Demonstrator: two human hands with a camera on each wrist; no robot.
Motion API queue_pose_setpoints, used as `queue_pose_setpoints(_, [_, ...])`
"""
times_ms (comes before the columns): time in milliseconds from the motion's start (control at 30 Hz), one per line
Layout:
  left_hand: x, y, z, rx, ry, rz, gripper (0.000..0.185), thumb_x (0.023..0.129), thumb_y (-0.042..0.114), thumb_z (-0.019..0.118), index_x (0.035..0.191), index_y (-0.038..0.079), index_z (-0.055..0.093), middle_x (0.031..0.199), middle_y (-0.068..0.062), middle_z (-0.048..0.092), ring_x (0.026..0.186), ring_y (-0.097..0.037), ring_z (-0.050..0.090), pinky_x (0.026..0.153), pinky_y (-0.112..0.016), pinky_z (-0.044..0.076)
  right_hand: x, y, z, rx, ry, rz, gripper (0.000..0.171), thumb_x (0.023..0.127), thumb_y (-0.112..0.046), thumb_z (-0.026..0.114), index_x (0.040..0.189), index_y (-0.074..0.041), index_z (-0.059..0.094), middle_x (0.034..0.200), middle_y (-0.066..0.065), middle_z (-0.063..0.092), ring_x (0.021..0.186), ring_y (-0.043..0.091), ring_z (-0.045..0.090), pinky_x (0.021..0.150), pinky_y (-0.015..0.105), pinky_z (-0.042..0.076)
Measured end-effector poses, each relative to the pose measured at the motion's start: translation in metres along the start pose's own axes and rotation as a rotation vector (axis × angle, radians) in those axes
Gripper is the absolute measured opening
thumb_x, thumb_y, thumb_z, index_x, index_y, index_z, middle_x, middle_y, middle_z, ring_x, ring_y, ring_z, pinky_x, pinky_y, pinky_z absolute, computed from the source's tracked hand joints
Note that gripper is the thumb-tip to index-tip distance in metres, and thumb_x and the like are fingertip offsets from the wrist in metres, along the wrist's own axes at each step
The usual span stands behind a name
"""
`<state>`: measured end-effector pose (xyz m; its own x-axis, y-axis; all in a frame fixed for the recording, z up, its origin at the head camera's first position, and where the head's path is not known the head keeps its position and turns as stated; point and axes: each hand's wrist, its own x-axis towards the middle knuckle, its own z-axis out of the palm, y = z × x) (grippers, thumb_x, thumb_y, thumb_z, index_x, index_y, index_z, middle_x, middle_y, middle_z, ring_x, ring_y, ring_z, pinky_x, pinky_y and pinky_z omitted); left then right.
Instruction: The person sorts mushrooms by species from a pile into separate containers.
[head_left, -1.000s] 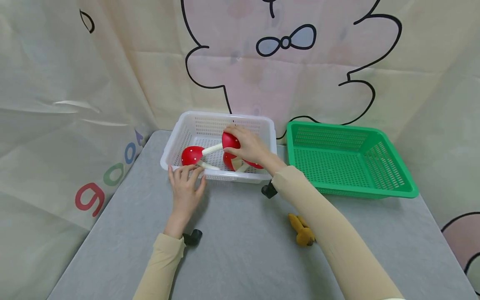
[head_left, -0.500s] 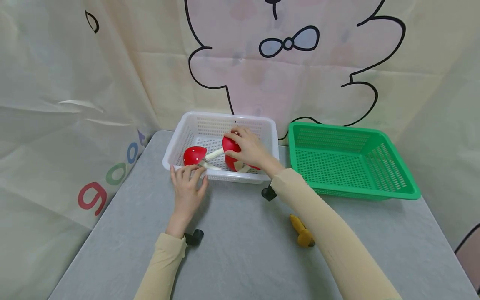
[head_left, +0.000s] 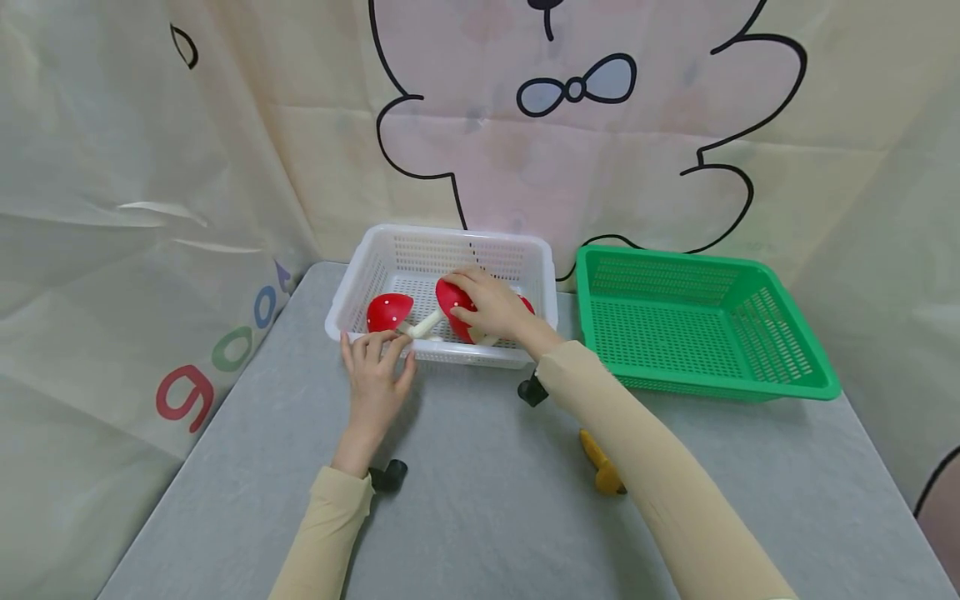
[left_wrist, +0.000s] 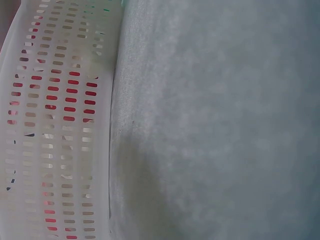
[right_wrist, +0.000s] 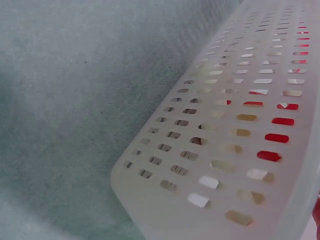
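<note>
My right hand is inside the white basket, its thumb and fingers holding a toy mushroom by the red cap. The pale stem of this mushroom points down and left. Another red mushroom with white dots lies at the left of the basket. Beneath my right hand, part of a further red cap shows, and a bit of red sticks out on its far side. My left hand rests its fingertips on the basket's near rim. Both wrist views show the perforated basket wall with red behind it; neither shows a hand clearly.
A green basket stands to the right of the white one. On the grey table, a yellow-brown object lies partly hidden by my right sleeve. A printed cloth hangs behind the table.
My right hand has moved slightly down and left with the mushroom, whose stem now tilts more steeply. A bit of red has come into view beyond that hand. My left hand stays at the rim.
</note>
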<state>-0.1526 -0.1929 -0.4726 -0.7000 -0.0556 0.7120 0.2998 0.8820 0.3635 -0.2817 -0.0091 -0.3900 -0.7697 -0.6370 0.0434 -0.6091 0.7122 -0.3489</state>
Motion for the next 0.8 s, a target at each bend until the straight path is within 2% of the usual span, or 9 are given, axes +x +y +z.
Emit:
queue_pose_setpoints(233, [-0.001, -0.001, 0.002, -0.008, 0.028, 0.018, 0.021, 0.084, 0.011, 0.069, 0.104, 0.008, 0.066, 0.110, -0.013, 0.060, 0.108, -0.032, 0.049, 0.109, -0.071, 0.013, -0.006, 0.006, 0.002, 0.030, -0.003, 0.004, 0.071, 0.089, -0.028, 0.064, 0.150, -0.023, 0.029, 0.157, 0.001, 0.029, 0.142, 0.023, 0.031, 0.111, 0.048, 0.037])
queue_pose_setpoints(400, [0.000, -0.001, 0.001, -0.007, 0.026, 0.012, 0.020, 0.085, 0.011, 0.067, 0.104, 0.009, 0.066, 0.109, -0.012, 0.060, 0.107, -0.032, 0.050, 0.110, -0.071, 0.012, -0.012, 0.008, 0.000, 0.042, -0.007, 0.014, 0.073, 0.087, -0.027, 0.066, 0.150, -0.024, 0.030, 0.159, 0.001, 0.024, 0.144, 0.025, 0.028, 0.108, 0.049, 0.040])
queue_pose_setpoints(567, [0.000, 0.001, 0.000, -0.012, 0.018, 0.006, 0.022, 0.084, 0.011, 0.069, 0.105, 0.009, 0.066, 0.111, -0.013, 0.060, 0.108, -0.033, 0.049, 0.110, -0.071, 0.012, -0.016, 0.009, -0.003, 0.045, -0.003, 0.011, 0.072, 0.087, -0.028, 0.067, 0.150, -0.024, 0.031, 0.159, 0.001, 0.025, 0.143, 0.026, 0.030, 0.106, 0.050, 0.043])
queue_pose_setpoints(800, [0.002, 0.000, 0.000, -0.020, 0.028, 0.008, 0.022, 0.083, 0.011, 0.069, 0.105, 0.009, 0.066, 0.110, -0.014, 0.061, 0.107, -0.032, 0.050, 0.109, -0.071, 0.013, -0.021, 0.008, -0.010, 0.028, 0.022, -0.011, 0.066, 0.088, -0.029, 0.064, 0.148, -0.023, 0.035, 0.158, 0.002, 0.028, 0.143, 0.026, 0.031, 0.112, 0.052, 0.035])
